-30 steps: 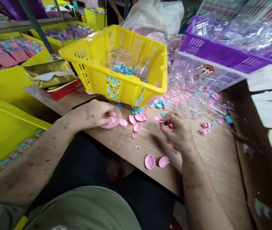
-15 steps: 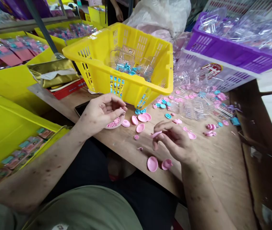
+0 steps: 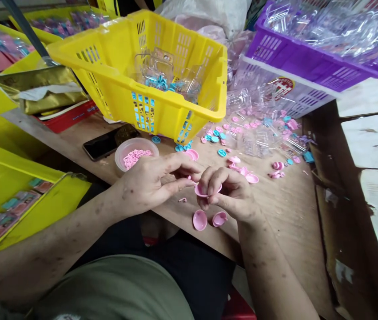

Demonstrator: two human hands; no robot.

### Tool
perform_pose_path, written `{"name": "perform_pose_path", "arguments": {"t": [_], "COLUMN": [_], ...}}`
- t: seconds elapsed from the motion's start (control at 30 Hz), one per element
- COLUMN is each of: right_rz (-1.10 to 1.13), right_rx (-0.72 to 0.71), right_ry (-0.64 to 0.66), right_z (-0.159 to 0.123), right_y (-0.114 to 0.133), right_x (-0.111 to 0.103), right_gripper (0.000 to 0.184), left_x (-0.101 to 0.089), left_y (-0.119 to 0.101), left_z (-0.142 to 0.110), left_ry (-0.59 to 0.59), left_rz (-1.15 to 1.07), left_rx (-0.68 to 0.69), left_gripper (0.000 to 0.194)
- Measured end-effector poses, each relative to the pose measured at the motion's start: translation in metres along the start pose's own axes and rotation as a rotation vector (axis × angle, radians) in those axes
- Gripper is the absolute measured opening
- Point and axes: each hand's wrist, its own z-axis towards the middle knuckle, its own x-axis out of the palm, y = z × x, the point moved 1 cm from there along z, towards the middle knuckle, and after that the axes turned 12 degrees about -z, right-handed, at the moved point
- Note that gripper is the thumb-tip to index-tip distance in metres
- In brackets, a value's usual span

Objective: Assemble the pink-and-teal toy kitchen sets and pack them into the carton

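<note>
Our right hand point(image 3: 230, 191) pinches a shallow pink dish point(image 3: 202, 191) by its rim, perhaps to keep its edge exposed, while our left hand point(image 3: 157, 180) grips a tiny pink piece point(image 3: 189, 178) beside it. Beyond, the tub point(image 3: 119, 156) of pink bits sits within easy reach.
</note>
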Motion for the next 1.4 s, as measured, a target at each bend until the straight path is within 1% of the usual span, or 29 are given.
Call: {"name": "perform_pose_path", "arguments": {"t": [0.1,0.17,0.33,0.4,0.47,0.57,0.67,0.77,0.83,0.9,0.97,1.0,1.13,1.23,1.27,1.33,1.4], "right_rz": [0.025,0.029,-0.011,-0.012,-0.012,-0.03,-0.048,-0.068,-0.057,-0.014,0.027,0.039,0.022,-0.001,0.002,0.021,0.049], "right_rx": [0.003,0.004,-0.026,-0.034,-0.04,-0.014,0.016,0.02,0.034,0.057,0.048,0.03,-0.016,-0.015,-0.016,-0.011,-0.004], "right_ry": [0.029,0.056,0.081,0.076,0.077,0.082,0.077,0.055,0.038,0.042,0.047,0.047,0.045,0.039,0.035,0.04,0.048], "right_z": [0.0,0.001,0.003,0.002,0.001,0.001,0.001,0.001,0.0,-0.001,-0.001,-0.001,0.001,0.002,0.001,0.001,0.0], "right_y": [0.003,0.005,0.006,0.004,0.003,0.005,0.007,0.009,0.009,0.009,0.009,0.009,0.008,0.007,0.007,0.008,0.01], "right_x": [0.001,0.001,0.001,0.0,0.0,0.0,0.0,-0.001,-0.001,-0.001,-0.001,-0.001,0.001,0.002,0.003,0.004,0.004], "right_gripper": [0.014,0.013,0.016,0.016,0.016,0.015,0.016,0.017,0.018,0.017,0.016,0.015,0.013,0.016,0.017,0.016,0.016], "left_x": [0.0,0.0,-0.002,-0.003,-0.003,-0.004,-0.003,0.0,0.003,0.006,0.006,0.006,0.004,0.003,0.003,0.004,0.007], "left_y": [0.001,0.002,0.004,0.002,0.0,-0.003,-0.008,-0.013,-0.014,-0.013,-0.011,-0.01,-0.009,-0.008,-0.007,-0.004,-0.001], "left_z": [0.0,-0.001,-0.003,-0.003,-0.001,0.001,0.002,0.001,0.001,0.001,0.002,0.003,0.006,0.006,0.006,0.005,0.006], "left_ry": [0.048,0.07,0.058,0.067,0.085,0.115,0.129,0.129,0.109,0.052,0.003,0.0,0.042,-0.002,-0.024,-0.042,-0.007], "left_rz": [-0.019,-0.071,-0.228,-0.235,-0.202,-0.097,-0.015,0.046,0.072,0.06,0.022,0.001,-0.084,-0.143,-0.174,-0.258,-0.341], "left_rx": [0.013,-0.004,-0.156,-0.178,-0.169,-0.128,-0.116,-0.108,-0.07,-0.021,0.004,-0.002,-0.072,-0.182,-0.232,-0.322,-0.383], "left_gripper": [0.018,0.017,0.018,0.017,0.014,0.007,0.011,0.01,0.012,0.013,0.01,0.011,0.014,0.004,0.009,0.027,0.038]}}
